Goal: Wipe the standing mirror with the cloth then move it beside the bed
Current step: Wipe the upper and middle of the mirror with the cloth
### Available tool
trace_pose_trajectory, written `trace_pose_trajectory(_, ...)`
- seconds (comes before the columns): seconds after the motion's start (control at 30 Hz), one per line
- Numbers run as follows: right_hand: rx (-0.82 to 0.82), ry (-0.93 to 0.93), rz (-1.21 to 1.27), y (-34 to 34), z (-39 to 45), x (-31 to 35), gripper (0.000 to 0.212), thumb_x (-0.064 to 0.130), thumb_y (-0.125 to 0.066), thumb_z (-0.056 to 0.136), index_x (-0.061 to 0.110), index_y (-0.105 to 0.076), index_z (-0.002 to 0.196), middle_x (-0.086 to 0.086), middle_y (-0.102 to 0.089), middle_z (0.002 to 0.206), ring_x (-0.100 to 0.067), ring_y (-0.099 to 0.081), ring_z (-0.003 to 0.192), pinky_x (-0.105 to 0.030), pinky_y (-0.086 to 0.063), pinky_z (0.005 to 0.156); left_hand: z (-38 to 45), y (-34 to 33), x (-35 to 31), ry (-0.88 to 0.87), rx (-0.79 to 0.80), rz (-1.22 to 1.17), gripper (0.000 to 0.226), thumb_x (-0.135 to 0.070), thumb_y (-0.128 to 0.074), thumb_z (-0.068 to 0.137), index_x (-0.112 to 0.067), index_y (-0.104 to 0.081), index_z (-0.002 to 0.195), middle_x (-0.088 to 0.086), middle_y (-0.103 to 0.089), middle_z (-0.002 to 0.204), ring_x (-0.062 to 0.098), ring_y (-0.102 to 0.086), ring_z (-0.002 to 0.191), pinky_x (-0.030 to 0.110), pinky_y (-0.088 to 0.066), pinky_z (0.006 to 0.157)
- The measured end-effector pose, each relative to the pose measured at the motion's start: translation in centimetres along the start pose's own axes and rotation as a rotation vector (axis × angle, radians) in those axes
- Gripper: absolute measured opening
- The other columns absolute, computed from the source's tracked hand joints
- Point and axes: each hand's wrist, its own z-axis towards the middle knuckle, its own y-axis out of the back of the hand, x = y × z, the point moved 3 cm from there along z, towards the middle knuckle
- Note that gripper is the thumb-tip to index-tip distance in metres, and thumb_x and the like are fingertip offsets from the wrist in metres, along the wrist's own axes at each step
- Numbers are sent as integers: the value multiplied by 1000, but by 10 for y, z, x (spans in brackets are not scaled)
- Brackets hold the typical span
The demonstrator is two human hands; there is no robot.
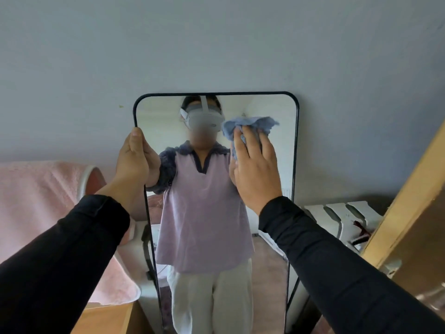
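No readable text, labels, brands or numbers anywhere.

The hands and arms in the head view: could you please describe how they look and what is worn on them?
Both arms wear long, close-fitting black sleeves that end at the wrists, slightly bunched there. The left hand and the right hand are bare: no gloves, and no rings, watch or markings show from this side. No cables are seen on either arm.
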Motion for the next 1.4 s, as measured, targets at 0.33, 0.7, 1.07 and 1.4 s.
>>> trace_pose_trajectory(0.33, -78, -412, 178, 6, -6, -30, 62, 25, -14, 97, 0, -29, 153, -23, -26, 160, -42, -19, 150, -53, -25, 122, 1, 0, 1, 3, 169, -51, 63, -45, -26, 106, 12, -43, 127, 46, -41, 128, 62, -41, 117, 67, -37, 98)
trace_pose_trajectory(0.7, -32, -275, 134, -2, -32, -47, 60, 14, -37, 99, 3, -21, 156, -22, -24, 162, -34, -20, 152, -48, -25, 123, -7, 5, 9, 1, 163, -91, 57, -57, -31, 100, -9, -60, 111, 20, -54, 93, 36, -52, 86, 39, -47, 76)
trace_pose_trajectory(1.07, 53, -21, 97, -9, -50, -31, 60, 14, -27, 97, 2, -22, 156, -24, -26, 161, -37, -23, 151, -49, -24, 123, -40, 41, 60, -73, 351, 41, 48, -54, -39, 96, -12, -53, 76, 28, -58, 85, 41, -55, 73, 50, -47, 72)
trace_pose_trajectory(1.4, 25, -261, 264, -24, -65, 7, 65, 1, -39, 97, 1, -16, 158, -19, -11, 166, -38, -4, 155, -49, -18, 125, -52, 35, 78, -167, 319, 76, 49, -42, -35, 105, -5, -51, 77, 26, -58, 79, 43, -53, 74, 38, -42, 68)
